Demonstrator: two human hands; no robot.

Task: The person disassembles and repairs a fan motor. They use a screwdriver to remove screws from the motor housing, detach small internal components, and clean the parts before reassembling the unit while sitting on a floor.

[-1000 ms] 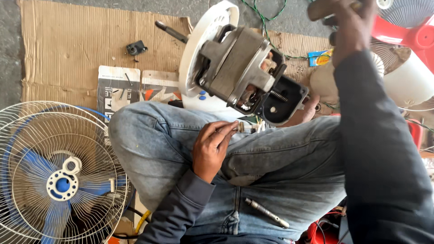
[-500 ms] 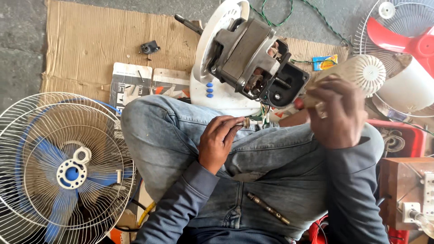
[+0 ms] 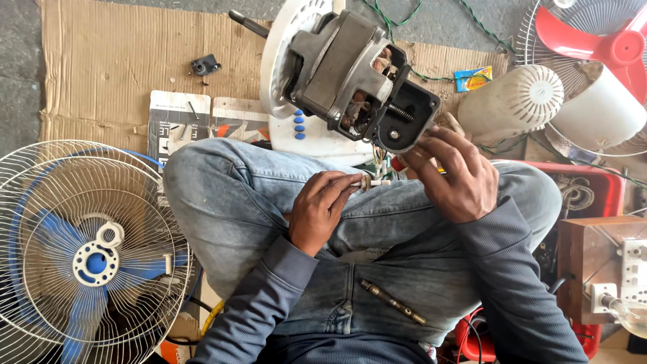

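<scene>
A grey fan motor with a black gearbox stands tilted above my knees, fixed to a white round housing. My left hand rests on my left thigh and pinches a small white pin with a brass ring. My right hand sits just under the gearbox, fingers curled around a tool with a red and yellow handle, mostly hidden. Thin wires hang from the motor between both hands.
A blue-bladed fan in a wire cage lies at left. On my lap rests a brass rod. White motor covers, a red-bladed fan, a red tray and a wooden test board crowd the right. Cardboard covers the floor.
My right hand came down from the top right to just under the gearbox. My left hand stayed on the thigh with the small pin.
</scene>
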